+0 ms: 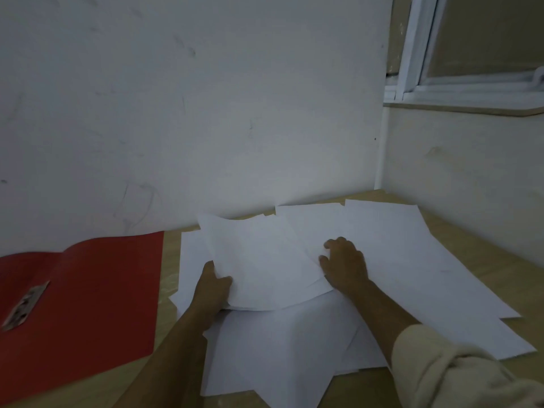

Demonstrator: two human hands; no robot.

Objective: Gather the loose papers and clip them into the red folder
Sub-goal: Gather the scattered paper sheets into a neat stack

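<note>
Both hands are on the paper: the left hand (213, 285) pinches the near left edge of a raised sheet, thumb on top, while the right hand (344, 265) lies flat and spread, palm down, holding nothing. At far left the red folder (88, 290) lies open on the bench (169, 260), its metal clip (25, 304) exposed. The loose papers (294, 334) fan out just beside it, overlapping toward the right wall. They look thin, floppy and slippery; squaring them from opposite edges seems safest. Both forearms reach forward, slightly converging.
</note>
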